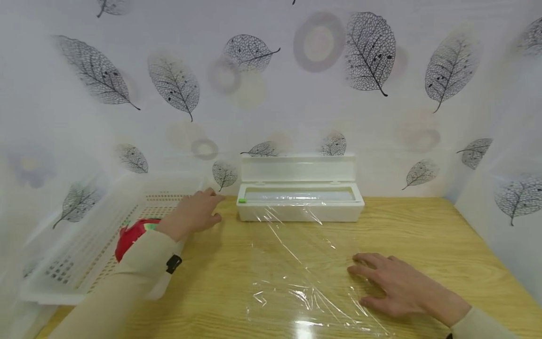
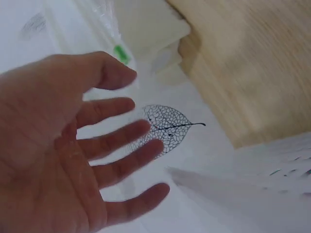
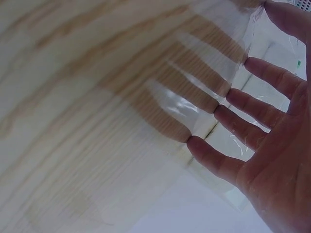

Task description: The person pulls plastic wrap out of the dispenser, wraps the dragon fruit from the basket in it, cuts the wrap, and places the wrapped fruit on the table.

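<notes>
Left hand (image 1: 192, 214) is empty, fingers loosely extended, positioned left of the white box (image 1: 347, 213) and near its green tab (image 1: 242, 200). Farther left of the box is the white basket (image 1: 59, 297), containing a red item (image 1: 130, 242) partly covered by the left sleeve (image 1: 148, 252). The box's long axis runs left to right; its lid (image 1: 298, 169) stands raised at the rear. Clear film (image 1: 292, 285) extends from the box's front toward the person, crosswise to that axis. Right hand (image 1: 395, 288), forward-right of the box on the person's side, grips nothing; its spread fingertips meet film or tabletop, which cannot be confirmed. Governing relation, as judged: film lies directly left of the right hand, the nearer hand.
</notes>
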Demonstrator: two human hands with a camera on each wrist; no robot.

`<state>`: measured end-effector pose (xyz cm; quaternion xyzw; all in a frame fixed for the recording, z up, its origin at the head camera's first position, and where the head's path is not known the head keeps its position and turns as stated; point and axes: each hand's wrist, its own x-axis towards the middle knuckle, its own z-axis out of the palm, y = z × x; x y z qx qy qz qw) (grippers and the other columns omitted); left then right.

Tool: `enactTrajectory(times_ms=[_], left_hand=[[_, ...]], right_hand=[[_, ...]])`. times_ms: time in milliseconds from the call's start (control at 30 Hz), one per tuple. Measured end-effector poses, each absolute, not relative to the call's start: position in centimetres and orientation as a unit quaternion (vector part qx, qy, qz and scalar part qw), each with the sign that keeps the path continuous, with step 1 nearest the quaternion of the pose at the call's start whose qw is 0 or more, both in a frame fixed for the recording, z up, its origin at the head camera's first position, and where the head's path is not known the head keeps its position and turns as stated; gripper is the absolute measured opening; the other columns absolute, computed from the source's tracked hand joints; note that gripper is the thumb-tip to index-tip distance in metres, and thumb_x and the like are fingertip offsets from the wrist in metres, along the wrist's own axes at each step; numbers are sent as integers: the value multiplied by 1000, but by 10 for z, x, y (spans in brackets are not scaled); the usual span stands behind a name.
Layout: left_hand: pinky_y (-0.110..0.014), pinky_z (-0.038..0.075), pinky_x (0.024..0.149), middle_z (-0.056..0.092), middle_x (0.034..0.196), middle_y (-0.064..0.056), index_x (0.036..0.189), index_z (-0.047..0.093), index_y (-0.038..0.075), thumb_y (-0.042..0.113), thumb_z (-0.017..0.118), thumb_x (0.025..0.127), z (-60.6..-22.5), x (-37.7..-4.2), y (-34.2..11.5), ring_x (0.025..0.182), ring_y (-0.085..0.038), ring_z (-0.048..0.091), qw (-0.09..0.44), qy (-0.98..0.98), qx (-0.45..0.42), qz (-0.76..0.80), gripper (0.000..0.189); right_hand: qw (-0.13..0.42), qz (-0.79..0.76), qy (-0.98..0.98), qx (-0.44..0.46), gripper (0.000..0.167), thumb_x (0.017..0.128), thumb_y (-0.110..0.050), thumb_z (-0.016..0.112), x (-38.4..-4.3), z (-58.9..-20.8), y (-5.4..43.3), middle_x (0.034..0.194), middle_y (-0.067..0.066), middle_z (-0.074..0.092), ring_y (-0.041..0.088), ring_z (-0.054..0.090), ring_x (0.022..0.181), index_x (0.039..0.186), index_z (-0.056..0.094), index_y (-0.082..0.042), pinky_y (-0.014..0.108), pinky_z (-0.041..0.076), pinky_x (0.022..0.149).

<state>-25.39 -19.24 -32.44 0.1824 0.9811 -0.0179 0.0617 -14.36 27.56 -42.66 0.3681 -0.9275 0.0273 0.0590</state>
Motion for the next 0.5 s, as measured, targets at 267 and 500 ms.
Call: enactTrajectory(times_ms=[267, 500], left_hand=[[-55, 57, 84, 57, 138, -26, 141, 57, 4, 26, 60, 98, -300, -251, -224, 115, -40, 63, 56, 980, 186, 34, 48], [-67, 52, 80, 60, 133, -24, 135, 62, 7, 27, 61, 98, -297, -242, -260, 105, -37, 66, 60, 986, 155, 17, 42]], right_hand=[[55, 30, -930, 363, 61, 85, -60, 72, -144, -425, 277, 139, 8, 62, 32, 64, 120, 134, 62, -26, 59, 55, 85], [47, 32, -930, 363, 62, 85, -61, 71, -144, -425, 277, 140, 9, 61, 32, 63, 122, 135, 62, -25, 59, 55, 86]])
